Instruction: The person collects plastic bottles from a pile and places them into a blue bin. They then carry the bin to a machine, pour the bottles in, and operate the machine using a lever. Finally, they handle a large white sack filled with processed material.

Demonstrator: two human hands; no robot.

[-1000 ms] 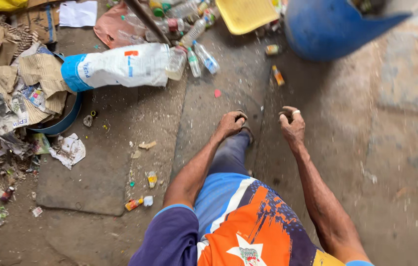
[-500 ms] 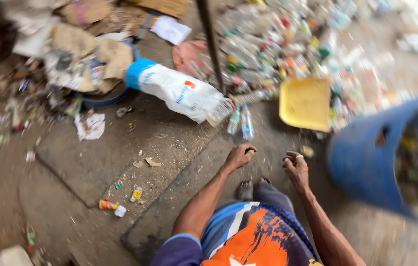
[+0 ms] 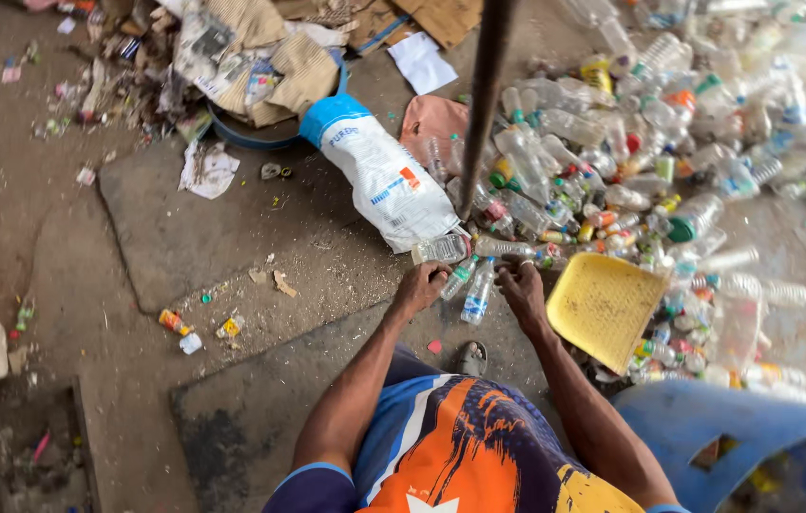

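A cracked concrete floor (image 3: 184,237) is seen, littered: plastic bottles (image 3: 669,142) are heaped at upper right, cardboard scraps (image 3: 270,57) at upper left, a white sack (image 3: 384,180) and yellow tray (image 3: 603,304) near centre.

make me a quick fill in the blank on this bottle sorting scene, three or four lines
1. The flat tray lying right of the right hand is coloured ______.
2. Between the left hand and the right hand, two clear plastic ______ lie on the floor.
3. The white sack has a ______ end by the cardboard pile.
4. The barrel at the lower right is ______.

Missing words: yellow; bottles; blue; blue
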